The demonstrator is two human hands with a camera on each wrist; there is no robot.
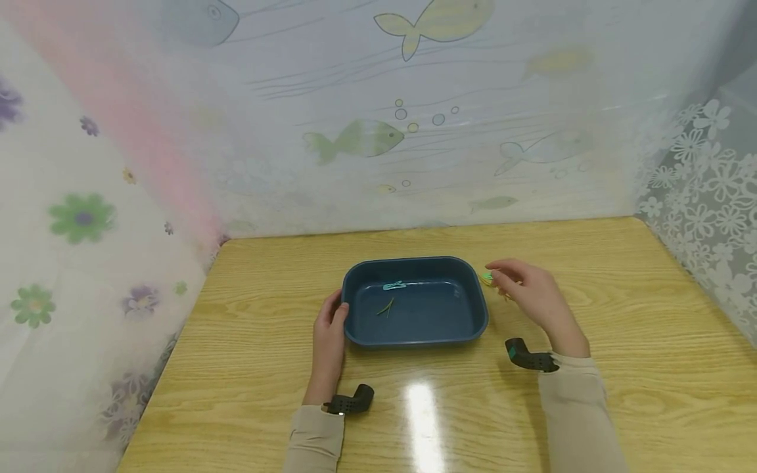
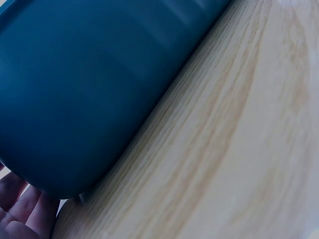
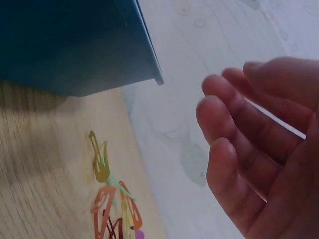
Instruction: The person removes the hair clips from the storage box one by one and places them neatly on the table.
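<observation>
A dark blue plastic tub [image 1: 414, 342] stands on the table. At its left end my left hand [image 1: 328, 332] grips it, thumb at the rim and fingers along the outer wall; the left wrist view shows these fingers by the tub's corner [image 2: 65, 174]. Inside the tub lie a light blue snap hair clip [image 1: 393, 286] and a spread olive-green hair clip [image 1: 386, 307]. Beyond the right end, my right hand [image 1: 529, 289] hovers with loosely bent fingers and nothing between them. Below it is a pile of colourful snap hair clips [image 3: 102, 199], partly hidden by the hand in the head view.
The wood-patterned table [image 1: 248, 368] reaches a back wall [image 1: 449, 171] covered with a fish-print sheet. Flower-patterned sheets hang at the left [image 1: 89, 276] and right [image 1: 718, 177]. Each wrist wears a black camera mount [image 1: 353, 401].
</observation>
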